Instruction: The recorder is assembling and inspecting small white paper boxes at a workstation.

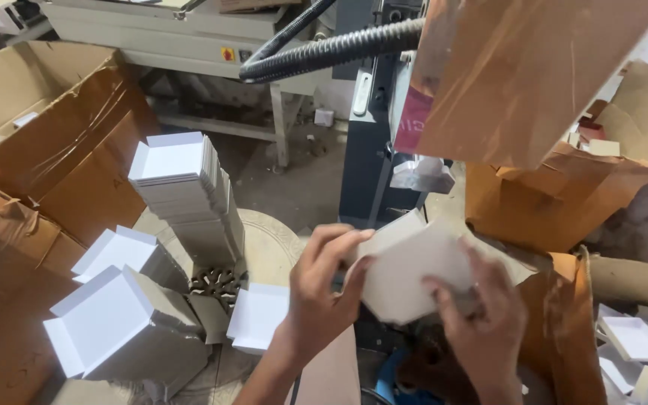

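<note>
The fingers (354, 238) of the left hand (316, 289) curl over the left edge of a flat white cardboard box blank (414, 266), thumb below and fingertips on top, so the hand grips that edge. The fingers (444, 289) of the right hand (481, 315) press on the lower right part of the same blank and appear to pinch it, though motion blur hides the exact grip. The blank sits just right of the frame's centre, tilted, with its folded flaps pointing up and left, held in the air in front of a dark blue machine column (365, 165).

In the left half of the frame, a tall leaning stack of folded white trays (185, 187) stands on a round pale counter (271, 240). Lower left, two more open white trays (106, 315) lie on their sides, and a single small white tray (258, 315) rests just beside the left wrist. Brown corrugated cartons (61, 142) fill the left edge, and another torn carton (549, 195) sits at the right. A black ribbed hose (331, 51) runs across the upper middle. At the lower right corner, several shallow white trays (635, 341) lie in a loose heap.
</note>
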